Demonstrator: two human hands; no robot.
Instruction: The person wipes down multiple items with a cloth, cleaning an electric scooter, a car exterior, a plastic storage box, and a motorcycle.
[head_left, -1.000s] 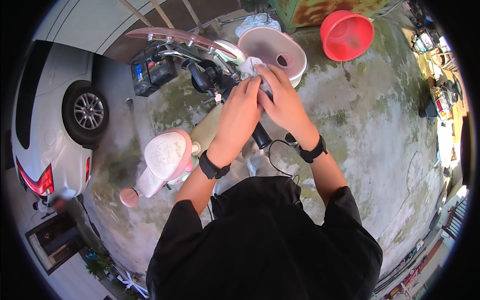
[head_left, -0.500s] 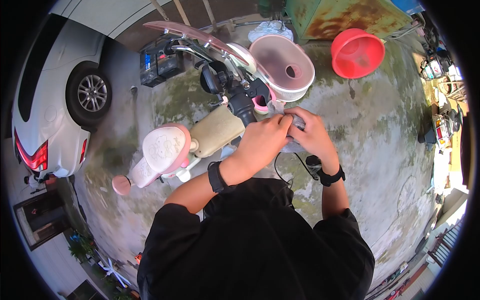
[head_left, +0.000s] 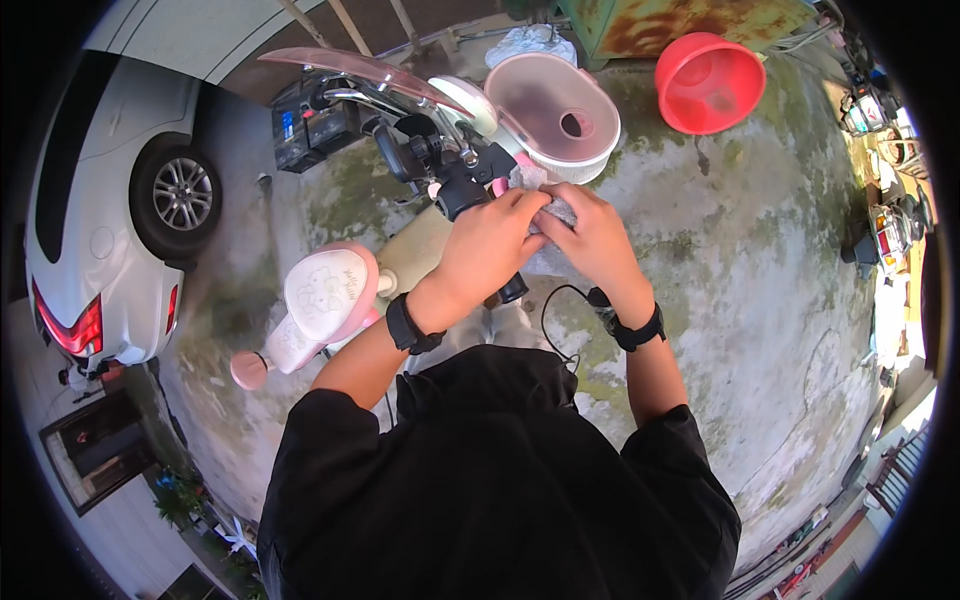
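Observation:
My left hand (head_left: 487, 232) and my right hand (head_left: 594, 242) are together in front of my chest, both closed on a wrinkled greyish cloth (head_left: 558, 210). The cloth bunches between the fingers, and part of it hangs below. Just under and beyond my hands is the handlebar of a pink and white scooter, with a black grip (head_left: 462, 196) by my left fingers. Another black grip end (head_left: 513, 289) shows below my left hand. The scooter's padded seat (head_left: 327, 283) lies to the left, and its pink windshield (head_left: 365, 70) rises at the front.
A pink-lidded white basket (head_left: 555, 115) sits beyond the handlebar. A red basin (head_left: 710, 84) stands on the mossy concrete floor near a rusty green cabinet (head_left: 690, 28). At left is a parked white car (head_left: 110, 220); a black battery box (head_left: 315, 130) lies near it.
The view has shifted a little, and both hands appear slightly higher and further left with the cloth still in them. A black grip end now shows below my left hand.

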